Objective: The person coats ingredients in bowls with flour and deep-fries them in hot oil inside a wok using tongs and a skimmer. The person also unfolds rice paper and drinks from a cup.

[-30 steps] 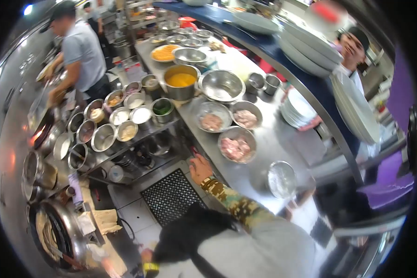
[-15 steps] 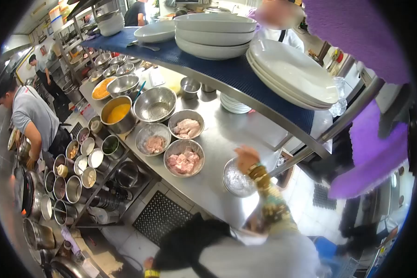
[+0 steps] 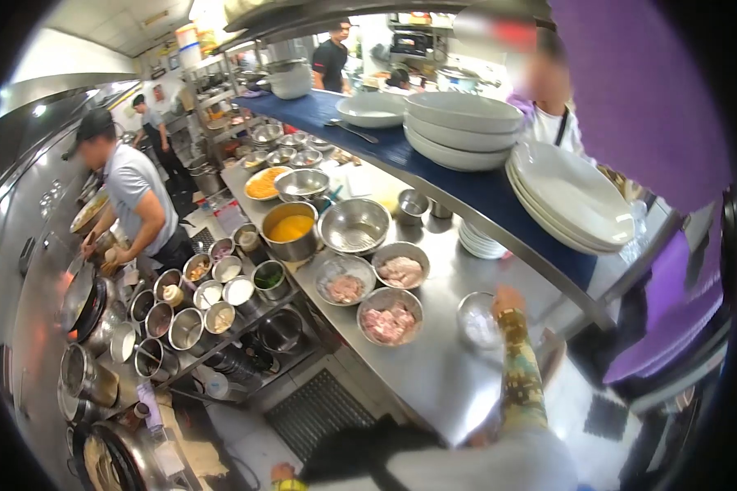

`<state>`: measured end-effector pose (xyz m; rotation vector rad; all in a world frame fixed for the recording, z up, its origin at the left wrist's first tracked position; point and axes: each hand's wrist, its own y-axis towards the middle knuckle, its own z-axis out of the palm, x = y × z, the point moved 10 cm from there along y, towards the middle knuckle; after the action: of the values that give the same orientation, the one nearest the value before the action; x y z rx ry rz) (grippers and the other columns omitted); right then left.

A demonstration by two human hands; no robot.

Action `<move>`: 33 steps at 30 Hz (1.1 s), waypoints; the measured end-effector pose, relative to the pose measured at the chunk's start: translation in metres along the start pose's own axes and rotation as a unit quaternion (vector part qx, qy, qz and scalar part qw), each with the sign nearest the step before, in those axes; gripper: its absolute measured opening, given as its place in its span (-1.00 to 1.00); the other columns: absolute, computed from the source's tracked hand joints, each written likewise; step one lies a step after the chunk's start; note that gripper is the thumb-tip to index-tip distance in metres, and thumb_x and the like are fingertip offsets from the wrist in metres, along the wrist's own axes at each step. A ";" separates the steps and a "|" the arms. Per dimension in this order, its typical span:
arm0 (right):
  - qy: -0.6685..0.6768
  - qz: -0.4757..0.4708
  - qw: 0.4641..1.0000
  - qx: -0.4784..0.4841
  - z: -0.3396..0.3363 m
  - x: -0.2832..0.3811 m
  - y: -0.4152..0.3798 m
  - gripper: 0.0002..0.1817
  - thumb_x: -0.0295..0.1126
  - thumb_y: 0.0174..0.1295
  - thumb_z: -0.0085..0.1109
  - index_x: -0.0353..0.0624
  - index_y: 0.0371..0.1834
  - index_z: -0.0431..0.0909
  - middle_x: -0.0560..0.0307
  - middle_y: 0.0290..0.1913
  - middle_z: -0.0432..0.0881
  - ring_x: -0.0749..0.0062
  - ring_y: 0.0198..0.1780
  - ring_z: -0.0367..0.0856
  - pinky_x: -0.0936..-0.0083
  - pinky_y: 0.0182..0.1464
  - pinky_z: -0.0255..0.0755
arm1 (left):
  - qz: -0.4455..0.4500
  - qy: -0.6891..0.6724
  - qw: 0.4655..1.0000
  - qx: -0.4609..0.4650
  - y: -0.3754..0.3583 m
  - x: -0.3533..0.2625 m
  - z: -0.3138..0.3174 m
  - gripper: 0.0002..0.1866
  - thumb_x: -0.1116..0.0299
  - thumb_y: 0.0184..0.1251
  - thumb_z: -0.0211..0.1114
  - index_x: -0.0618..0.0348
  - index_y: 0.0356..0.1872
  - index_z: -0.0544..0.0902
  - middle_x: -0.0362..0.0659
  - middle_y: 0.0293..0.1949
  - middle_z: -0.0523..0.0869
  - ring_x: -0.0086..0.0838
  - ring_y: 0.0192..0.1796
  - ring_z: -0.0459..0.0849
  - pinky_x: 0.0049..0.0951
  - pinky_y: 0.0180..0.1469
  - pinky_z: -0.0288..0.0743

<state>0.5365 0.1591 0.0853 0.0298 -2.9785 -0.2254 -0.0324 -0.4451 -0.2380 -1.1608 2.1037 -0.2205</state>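
Observation:
My right hand [image 3: 509,299] is at the right rim of a metal bowl [image 3: 479,321] with whitish contents on the steel counter; its fingers are blurred, and whether they grip the rim is unclear. A patterned sleeve covers that forearm. Low in the view, my left hand [image 3: 283,472] hangs beside my body with a yellow band at the wrist, its fingers hardly showing. Left of the whitish bowl stand three bowls of raw meat: one in front [image 3: 391,316], one behind it [image 3: 401,266] and one to the left [image 3: 345,279].
Overhead, a blue-lined shelf [image 3: 319,104] holds stacked white bowls [image 3: 463,131] and oval plates [image 3: 569,196]. A pot of orange liquid [image 3: 291,231] stands on the counter. At left, a co-worker [image 3: 137,192] bends over the stove near several metal containers. Purple cloth hangs at right.
The view has swung left and up, so the counter and shelf appear shifted right and lower. My right hand has moved from above the whitish bowl to its right rim.

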 end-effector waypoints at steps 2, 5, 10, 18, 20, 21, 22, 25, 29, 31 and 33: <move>0.080 -0.088 0.988 -0.097 -0.019 0.049 0.008 -0.69 -0.32 0.21 0.10 -0.09 0.02 0.58 -0.13 -0.02 0.63 -0.06 -0.02 0.61 0.10 0.01 0.50 | -0.017 -0.004 1.000 0.001 -0.008 0.009 0.002 -0.59 0.00 0.19 0.20 0.10 -0.18 0.73 -0.01 -0.24 0.77 -0.18 -0.19 0.75 -0.26 -0.12 0.58; 0.279 -0.190 0.941 0.035 -0.038 0.191 -0.042 -0.76 -0.41 0.22 0.12 -0.10 -0.04 0.59 -0.12 -0.07 0.64 0.00 0.00 0.60 0.19 0.05 0.47 | -0.033 -0.013 0.999 0.007 -0.027 0.025 0.014 -0.61 0.01 0.20 0.20 0.08 -0.17 0.74 -0.02 -0.21 0.76 -0.18 -0.16 0.74 -0.24 -0.10 0.58; 0.251 -0.514 0.764 0.300 0.068 0.358 -0.209 -0.84 -0.22 0.16 0.14 0.07 -0.30 0.69 -0.05 -0.29 0.70 0.04 -0.16 0.68 0.15 -0.11 0.50 | -0.047 -0.011 0.999 0.015 -0.057 0.042 0.039 -0.62 0.02 0.21 0.20 0.04 -0.16 0.75 -0.03 -0.17 0.76 -0.17 -0.11 0.73 -0.22 -0.07 0.59; -0.021 -0.679 0.726 0.109 0.148 0.397 -0.232 -0.79 -0.31 0.03 0.20 -0.18 -0.35 0.70 -0.03 -0.42 0.67 0.08 -0.22 0.60 0.04 0.18 0.30 | -0.064 0.136 0.985 0.089 -0.133 0.091 0.097 -0.64 0.03 0.24 0.19 -0.02 -0.14 0.77 -0.05 -0.09 0.75 -0.16 -0.03 0.72 -0.18 -0.01 0.60; -0.022 -0.671 0.736 0.086 0.157 0.390 -0.225 -0.78 -0.25 0.07 0.16 -0.10 -0.35 0.73 0.00 -0.35 0.69 0.09 -0.12 0.58 0.01 0.25 0.22 | -0.059 0.175 0.977 0.111 -0.138 0.095 0.109 -0.65 0.04 0.24 0.18 -0.04 -0.13 0.77 -0.05 -0.07 0.75 -0.15 -0.01 0.72 -0.17 0.00 0.60; -0.045 -0.659 0.746 0.078 0.163 0.389 -0.223 -0.76 -0.21 0.11 0.12 -0.04 -0.37 0.76 0.02 -0.29 0.71 0.10 -0.05 0.56 -0.01 0.28 0.19 | -0.067 0.187 0.971 0.132 -0.137 0.092 0.111 -0.65 0.05 0.26 0.18 -0.03 -0.13 0.77 -0.05 -0.07 0.75 -0.16 -0.02 0.72 -0.16 0.01 0.60; -0.064 -0.651 0.753 0.071 0.169 0.391 -0.224 -0.72 -0.16 0.15 0.08 0.03 -0.40 0.78 0.04 -0.24 0.73 0.11 0.03 0.55 -0.03 0.30 0.15 | -0.074 0.199 0.965 0.152 -0.137 0.090 0.113 -0.66 0.06 0.27 0.18 -0.03 -0.12 0.77 -0.05 -0.07 0.75 -0.17 -0.02 0.72 -0.16 0.01 0.60; -0.127 -0.645 0.751 0.058 0.173 0.392 -0.224 -0.64 -0.07 0.24 0.03 0.03 -0.41 0.79 0.03 -0.20 0.73 0.10 0.08 0.54 -0.03 0.31 0.13 | -0.111 0.223 0.943 0.219 -0.159 0.092 0.122 -0.67 0.08 0.30 0.17 -0.02 -0.09 0.76 -0.05 -0.07 0.75 -0.18 -0.02 0.72 -0.15 0.01 0.60; -0.196 -0.642 0.734 0.101 0.159 0.385 -0.226 -0.62 -0.13 0.29 0.02 -0.18 -0.19 0.72 -0.10 -0.07 0.68 -0.02 0.12 0.52 0.03 0.30 0.18 | -0.094 -0.180 0.979 -0.028 -0.120 0.059 0.073 -0.78 0.23 0.08 0.21 0.10 -0.34 0.69 -0.05 -0.30 0.72 -0.10 -0.25 0.68 -0.12 -0.20 0.59; -0.163 -0.641 0.745 0.087 0.161 0.388 -0.224 -0.62 -0.13 0.29 0.02 -0.17 -0.19 0.73 -0.10 -0.07 0.69 -0.02 0.12 0.52 0.02 0.31 0.17 | -0.074 -0.266 0.960 -0.050 -0.085 0.018 0.035 -0.72 0.13 0.20 0.20 0.12 -0.30 0.70 -0.04 -0.32 0.72 -0.19 -0.31 0.69 -0.17 -0.24 0.58; -0.120 -0.639 0.756 0.079 0.158 0.391 -0.222 -0.62 -0.13 0.29 0.02 -0.17 -0.20 0.73 -0.10 -0.08 0.69 -0.01 0.11 0.53 0.02 0.31 0.16 | -0.068 -0.327 0.942 -0.040 -0.045 -0.018 0.015 -0.60 -0.01 0.34 0.17 0.11 -0.15 0.71 -0.01 -0.30 0.71 -0.31 -0.36 0.69 -0.26 -0.26 0.59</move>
<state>0.1277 -0.0493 -0.0433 2.1623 -2.5720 -0.0977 0.0136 -0.4541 -0.2194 -1.2183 1.4590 0.1749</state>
